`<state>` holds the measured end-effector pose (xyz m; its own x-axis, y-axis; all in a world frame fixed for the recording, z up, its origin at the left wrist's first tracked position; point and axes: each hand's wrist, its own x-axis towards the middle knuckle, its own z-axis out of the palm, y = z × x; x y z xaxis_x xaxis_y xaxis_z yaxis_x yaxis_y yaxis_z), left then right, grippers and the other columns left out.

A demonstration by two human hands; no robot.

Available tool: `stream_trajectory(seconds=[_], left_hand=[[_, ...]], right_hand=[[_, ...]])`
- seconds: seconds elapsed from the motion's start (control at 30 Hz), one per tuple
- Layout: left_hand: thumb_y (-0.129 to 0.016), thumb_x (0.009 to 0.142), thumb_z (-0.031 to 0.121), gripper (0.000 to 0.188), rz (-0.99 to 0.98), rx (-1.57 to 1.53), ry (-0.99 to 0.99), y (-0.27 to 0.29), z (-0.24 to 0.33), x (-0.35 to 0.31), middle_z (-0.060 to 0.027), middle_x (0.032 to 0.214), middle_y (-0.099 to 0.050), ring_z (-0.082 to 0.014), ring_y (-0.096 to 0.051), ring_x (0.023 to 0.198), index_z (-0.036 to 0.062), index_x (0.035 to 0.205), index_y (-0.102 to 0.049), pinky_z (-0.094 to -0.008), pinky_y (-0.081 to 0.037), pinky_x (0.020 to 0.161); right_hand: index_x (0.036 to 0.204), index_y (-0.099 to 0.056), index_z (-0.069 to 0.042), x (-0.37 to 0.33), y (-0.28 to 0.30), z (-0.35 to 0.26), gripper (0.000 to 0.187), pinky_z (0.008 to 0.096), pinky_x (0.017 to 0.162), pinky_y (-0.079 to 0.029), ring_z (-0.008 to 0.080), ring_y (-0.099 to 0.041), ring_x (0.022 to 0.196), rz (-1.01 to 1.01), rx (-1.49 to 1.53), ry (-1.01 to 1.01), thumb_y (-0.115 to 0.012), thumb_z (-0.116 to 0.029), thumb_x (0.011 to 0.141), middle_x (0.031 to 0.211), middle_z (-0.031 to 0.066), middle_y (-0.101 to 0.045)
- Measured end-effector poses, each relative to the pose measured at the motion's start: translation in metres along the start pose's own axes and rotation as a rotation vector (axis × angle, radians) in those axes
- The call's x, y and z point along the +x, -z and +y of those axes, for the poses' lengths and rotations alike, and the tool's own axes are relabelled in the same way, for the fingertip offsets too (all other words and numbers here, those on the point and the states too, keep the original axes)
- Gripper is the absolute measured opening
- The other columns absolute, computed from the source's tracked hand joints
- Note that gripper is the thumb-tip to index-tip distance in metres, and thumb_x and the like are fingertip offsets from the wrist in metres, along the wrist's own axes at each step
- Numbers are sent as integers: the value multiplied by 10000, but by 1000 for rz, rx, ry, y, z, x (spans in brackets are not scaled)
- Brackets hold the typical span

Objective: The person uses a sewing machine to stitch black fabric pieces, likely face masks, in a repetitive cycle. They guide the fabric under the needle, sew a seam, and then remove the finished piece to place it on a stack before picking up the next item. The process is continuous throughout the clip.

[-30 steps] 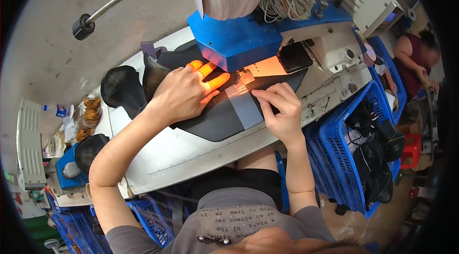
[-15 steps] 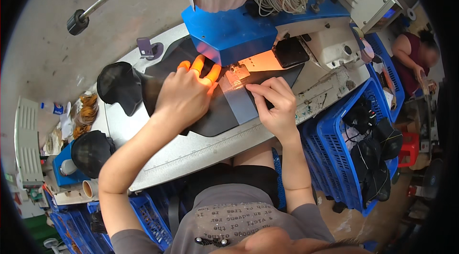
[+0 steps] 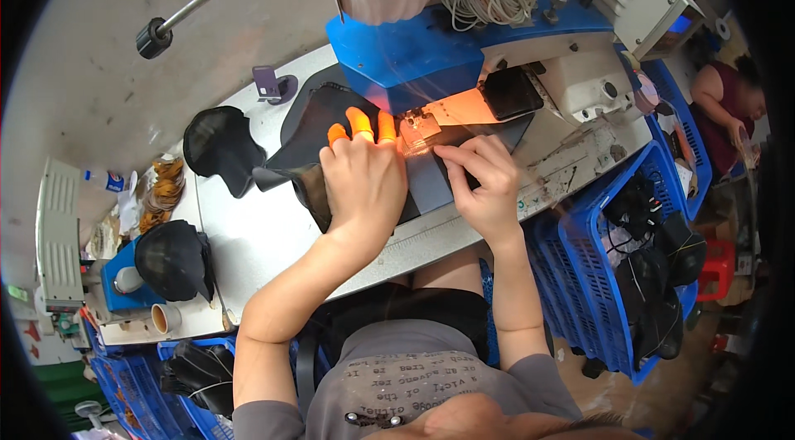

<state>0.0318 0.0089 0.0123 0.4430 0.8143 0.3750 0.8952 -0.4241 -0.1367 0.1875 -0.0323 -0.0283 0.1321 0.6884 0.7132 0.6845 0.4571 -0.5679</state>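
Pale tabletop (image 3: 236, 233) spreads beneath both hands. Fingers of the left hand (image 3: 364, 179) lie extended, slightly spread, on the black sheet (image 3: 313, 119), which reaches out to their left. On the right hand (image 3: 487, 183), thumb and forefinger meet beside the grey strip (image 3: 439, 185); whether they pinch anything, I cannot tell.

Left fingertips rest just beside the metal foot (image 3: 417, 127); a slip or sudden feed could drag them under, and uneven pressure could skew the strip.

Counting outward: three orange finger covers (image 3: 359, 120), one sheet, one strip, one blue machine head (image 3: 406, 59) beyond the fingertips, one black slab (image 3: 512, 94) beyond the right fingers, two black moulded pieces (image 3: 220, 144) left of them.
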Motion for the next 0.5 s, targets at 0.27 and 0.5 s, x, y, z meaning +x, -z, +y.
stream_trajectory(seconds=[0.27,0.5], left_hand=[[-625,893,218,360,37,-60,-49,12,-27,-32,-288,1196,-588,-395,-609,967,78,1224,-648,-426,-469,777],[-652,876,249,390,6,-165,-121,29,-27,-58,-272,1273,-547,-382,-574,1045,92,1234,-650,-392,-428,796]], right_hand=[[863,-730,-62,-1,0,0,202,341,621,-441,223,-521,678,12,-1,14,-677,54,707,721,35,-568],[863,-730,-69,-2,-1,-2,198,340,625,-438,223,-521,683,17,-19,3,-680,47,711,719,32,-559]])
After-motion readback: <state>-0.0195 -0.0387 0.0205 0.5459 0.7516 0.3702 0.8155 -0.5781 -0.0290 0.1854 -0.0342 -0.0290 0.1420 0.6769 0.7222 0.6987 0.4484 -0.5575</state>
